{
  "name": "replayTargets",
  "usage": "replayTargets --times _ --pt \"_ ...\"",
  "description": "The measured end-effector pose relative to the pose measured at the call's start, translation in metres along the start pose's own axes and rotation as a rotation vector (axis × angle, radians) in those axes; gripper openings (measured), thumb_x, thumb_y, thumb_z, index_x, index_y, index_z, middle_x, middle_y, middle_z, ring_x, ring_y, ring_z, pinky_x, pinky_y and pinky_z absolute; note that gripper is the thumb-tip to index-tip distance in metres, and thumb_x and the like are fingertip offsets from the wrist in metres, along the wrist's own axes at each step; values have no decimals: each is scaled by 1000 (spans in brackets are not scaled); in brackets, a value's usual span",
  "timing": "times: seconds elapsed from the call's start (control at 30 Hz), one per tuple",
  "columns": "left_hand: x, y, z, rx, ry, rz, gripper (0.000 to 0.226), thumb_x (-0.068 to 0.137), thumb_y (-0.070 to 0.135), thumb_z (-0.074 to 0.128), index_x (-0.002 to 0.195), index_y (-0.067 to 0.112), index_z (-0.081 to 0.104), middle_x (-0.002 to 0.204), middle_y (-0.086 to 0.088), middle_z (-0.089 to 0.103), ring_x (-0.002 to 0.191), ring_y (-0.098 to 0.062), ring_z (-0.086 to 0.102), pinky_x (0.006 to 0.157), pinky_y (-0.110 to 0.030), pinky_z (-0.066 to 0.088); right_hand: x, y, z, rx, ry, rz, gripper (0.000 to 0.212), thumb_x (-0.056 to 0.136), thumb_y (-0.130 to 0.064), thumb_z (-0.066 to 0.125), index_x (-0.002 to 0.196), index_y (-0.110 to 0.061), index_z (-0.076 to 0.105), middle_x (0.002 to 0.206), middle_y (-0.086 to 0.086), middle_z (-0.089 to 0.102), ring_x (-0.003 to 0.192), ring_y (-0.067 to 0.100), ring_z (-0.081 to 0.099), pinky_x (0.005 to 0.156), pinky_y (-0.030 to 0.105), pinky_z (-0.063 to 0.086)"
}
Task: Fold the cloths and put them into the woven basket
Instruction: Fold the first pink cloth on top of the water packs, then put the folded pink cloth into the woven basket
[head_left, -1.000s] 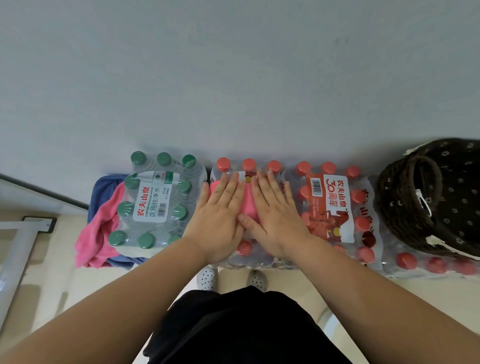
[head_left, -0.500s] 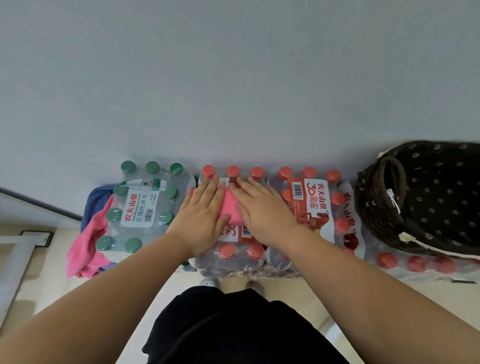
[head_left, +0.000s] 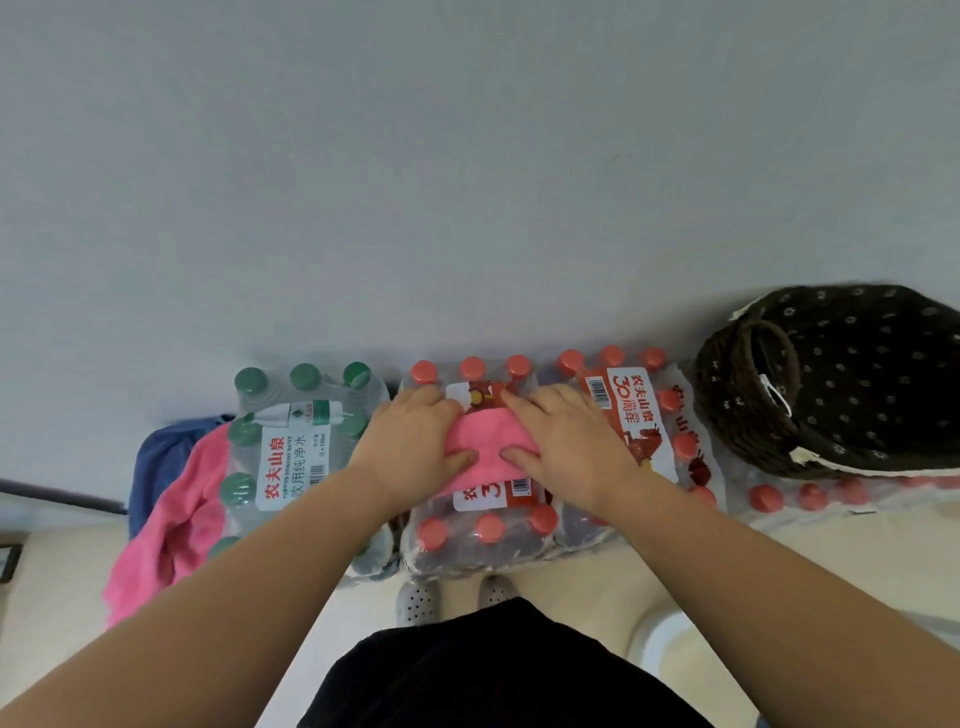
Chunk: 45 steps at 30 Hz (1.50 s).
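- Head view: my left hand (head_left: 410, 449) and right hand (head_left: 566, 447) both gripped the folded cloth (head_left: 491, 441), one at each end, fingers curled over its far edge and thumbs pressed on its top.
- My hands were close together, with the thumbs apart and a strip of pink showing between them.
- Folded cloth lay on the middle red-cap pack (head_left: 488, 530), across its label.
- Second red-cap pack (head_left: 641, 415) stood just right of it, touching.
- Green-cap pack (head_left: 291, 467) stood just left of the middle one.
- Loose pink cloth (head_left: 176, 519) hung at the left side of the green-cap pack, over a blue cloth (head_left: 166, 457).
- Basket (head_left: 737, 410), with a dark flowered liner, sat on a third pack (head_left: 810, 496) at far right, well apart from the folded cloth. I could not tell what was inside.
- My slippers (head_left: 418, 603) showed just below the packs on the floor (head_left: 62, 571).
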<state>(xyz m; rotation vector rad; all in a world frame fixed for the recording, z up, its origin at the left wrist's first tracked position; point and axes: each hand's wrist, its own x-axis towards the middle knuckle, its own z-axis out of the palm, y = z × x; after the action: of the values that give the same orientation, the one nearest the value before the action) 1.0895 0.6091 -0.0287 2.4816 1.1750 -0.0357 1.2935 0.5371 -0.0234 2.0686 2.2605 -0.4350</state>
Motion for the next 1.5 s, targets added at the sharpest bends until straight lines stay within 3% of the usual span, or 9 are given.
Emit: replayTargets --times 0.27,0.4,0.57,0.8,1.0,1.1,1.23,1.33,1.5 --pt "14 6 -20 -101 -68 199 41 83 42 68 115 25 49 105 2 65 95 -24 63 68 -32 38 -21 -7 -29 123 -39 116 43 90 -47 63 121 -22 49 117 1 58 103 23 59 86 39 49" --pt "22 26 -33 -202 -48 313 73 89 37 65 151 36 27 131 3 61 111 -23 61 85 -34 48 -37 8 -54 219 159 156 47 85 -38 69 127 -26 51 121 -2 61 106 20 59 84 36 48" --pt "35 70 -47 -368 -3 401 64 94 27 60 148 45 31 138 7 55 118 -14 54 95 -27 42 -58 40 -81 421 380 290 60 84 -37 72 138 -34 45 119 -6 61 102 12 62 91 34 51" --pt "58 152 -57 -827 40 377 46 98 17 57 131 47 46 125 18 58 106 -4 61 85 -22 52 -84 95 -112 953 649 405 50 89 -35 71 133 -33 48 109 -7 63 94 1 64 74 17 52" --pt "86 232 -55 -1019 73 277 43 98 11 60 130 38 49 112 8 65 94 -13 69 77 -32 59 -101 175 -130 1353 566 384 59 75 -22 74 128 -35 52 116 7 59 103 20 66 88 42 58" --pt "100 271 -53 -1037 61 201 47 94 19 65 128 45 45 111 4 66 91 -15 71 76 -38 61 -111 216 -145 1437 569 308 60 82 -2 71 128 -35 52 109 7 59 96 15 66 85 36 57" --pt "117 306 -41 -862 71 111 55 82 38 75 126 49 43 103 10 67 85 -13 68 78 -44 58 -116 270 -152 1470 594 324 53 84 -17 74 126 -41 52 118 12 62 107 22 65 89 42 57" --pt "123 313 -29 -576 128 97 59 82 46 72 133 44 43 112 18 60 106 -2 58 92 -28 49 -115 307 -142 1395 449 390 40 94 -18 66 124 -40 51 123 7 60 105 19 63 84 48 57" --pt "126 309 -16 -198 302 165 49 82 47 68 126 29 57 127 9 55 122 -17 46 103 -27 32 -101 334 -111 1191 237 430 31 92 -15 66 116 -31 56 111 1 62 97 16 60 67 28 48"
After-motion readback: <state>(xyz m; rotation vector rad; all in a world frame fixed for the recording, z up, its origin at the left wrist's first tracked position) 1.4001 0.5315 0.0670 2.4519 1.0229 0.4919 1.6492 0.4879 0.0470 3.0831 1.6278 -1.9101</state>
